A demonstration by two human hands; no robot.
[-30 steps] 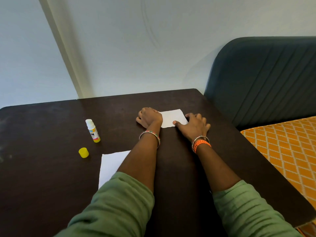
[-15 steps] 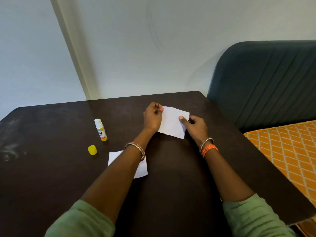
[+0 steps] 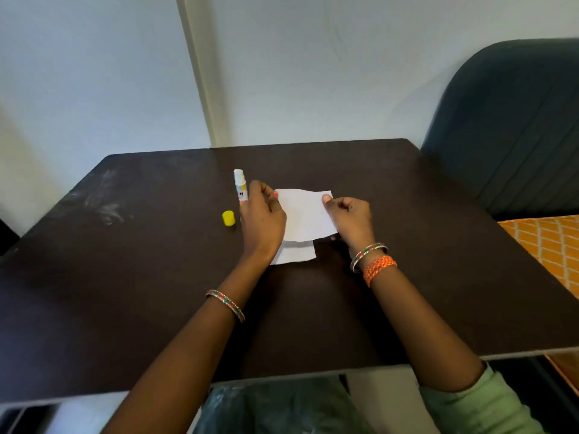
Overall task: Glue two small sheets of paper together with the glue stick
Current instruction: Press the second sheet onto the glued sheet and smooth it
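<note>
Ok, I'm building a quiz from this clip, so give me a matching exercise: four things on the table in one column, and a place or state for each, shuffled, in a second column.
Things:
1. glue stick
2. yellow cap
3. upper sheet
4. lower sheet

Places or states:
A. lying flat on the table, partly covered
B. held at its edges by the left hand and the right hand
C. standing upright, uncapped
D. off the stick, nearer the camera than the stick

Pairs: 1-C, 2-D, 3-B, 4-A
</note>
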